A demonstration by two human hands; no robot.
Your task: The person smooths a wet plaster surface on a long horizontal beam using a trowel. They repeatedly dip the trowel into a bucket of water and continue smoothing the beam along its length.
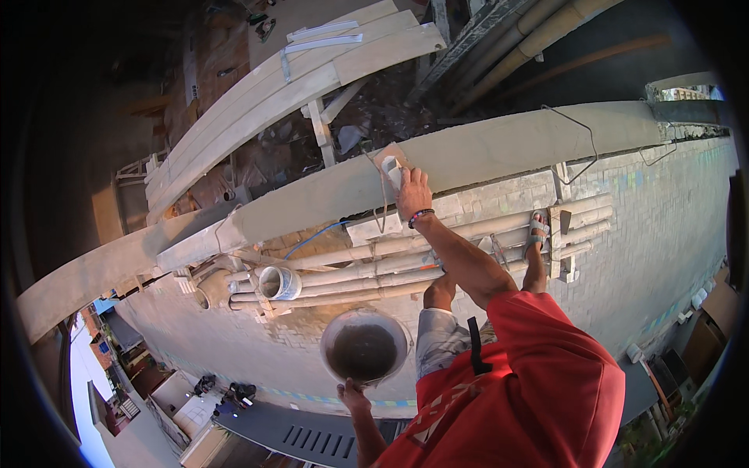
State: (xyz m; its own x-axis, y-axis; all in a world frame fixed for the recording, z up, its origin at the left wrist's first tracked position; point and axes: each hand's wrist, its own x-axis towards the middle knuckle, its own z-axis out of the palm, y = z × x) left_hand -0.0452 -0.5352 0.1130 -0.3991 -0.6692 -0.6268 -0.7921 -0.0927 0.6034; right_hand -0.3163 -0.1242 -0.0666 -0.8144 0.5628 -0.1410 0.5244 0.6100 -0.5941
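My right hand (413, 193), with a beaded bracelet at the wrist, is closed round the whitish handle of a hand float (392, 165). The float's flat tan plate lies against the top of a long grey plastered ledge (499, 156). Lower down, my left hand (355, 395) grips the near rim of a round bucket (328, 339) and holds it beside my body. Dark wet mortar (363, 352) fills much of the bucket. Bent wire rods (589, 129) hook over the ledge, one of them right beside the float.
Bamboo poles (359, 277) lashed as a scaffold run below the ledge; my sandalled foot (538, 226) stands on them. A white pail (281, 282) sits on the poles at left. Far below is a paved street (624, 257). Long boards (312, 82) lie beyond the ledge.
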